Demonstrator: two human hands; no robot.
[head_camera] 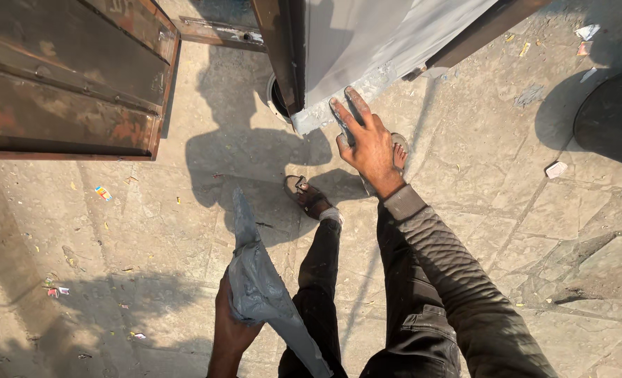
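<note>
Right hand (369, 143) flat and unclenched, fingers pressed on grey panel (367, 52) at its lower corner, holding nothing. Left hand (230, 329) clenched around grey cloth (255, 280), low and well apart. Judgement: keep palm pressure even; bring cloth up beside the fingers.

Grey panel's (367, 42) top beyond the upper edge, right foot (398, 150) behind the right hand (367, 143)

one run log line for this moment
left hand: grips grey cloth | right hand: fingers on grey painted metal panel | standing on paved ground
</note>
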